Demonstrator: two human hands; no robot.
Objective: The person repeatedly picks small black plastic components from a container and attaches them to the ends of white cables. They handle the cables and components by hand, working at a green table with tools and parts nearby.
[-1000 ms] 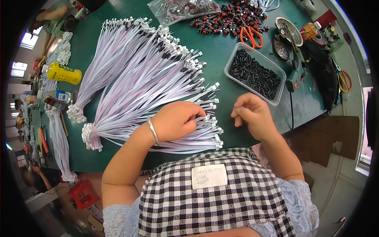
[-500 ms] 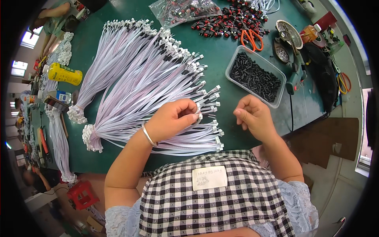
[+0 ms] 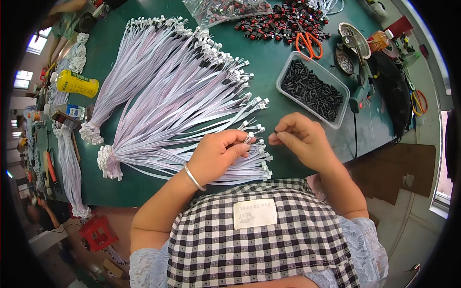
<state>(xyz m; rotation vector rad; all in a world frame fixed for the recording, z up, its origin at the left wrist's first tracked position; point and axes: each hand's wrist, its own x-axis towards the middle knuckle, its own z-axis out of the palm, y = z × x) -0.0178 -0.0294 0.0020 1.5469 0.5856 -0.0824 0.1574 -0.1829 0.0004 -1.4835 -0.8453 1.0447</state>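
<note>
My left hand (image 3: 217, 154), with a metal bangle at the wrist, is closed on a cable near its white connector (image 3: 249, 137). That cable is one of the flat white ribbon cables (image 3: 158, 127), which fan across the table from a tied end at the left. Just to the right, my right hand (image 3: 305, 141) pinches a small black tube (image 3: 275, 132), mostly covered by the fingers. The fingertips of both hands are close together but apart. Beyond my right hand stands a clear plastic tub (image 3: 347, 103) of short black tubes (image 3: 314, 89).
Orange-handled scissors (image 3: 307, 44) lie by a pile of red and black parts (image 3: 283, 21). A heat gun (image 3: 361, 89) and metal dishes (image 3: 354, 38) are at the far right. A yellow bottle (image 3: 79, 85) lies at the left on the green table (image 3: 259, 53).
My right hand has moved left toward my left hand, and a black tube now shows at its fingertips. My left hand has shifted right and slightly nearer with the cable end.
</note>
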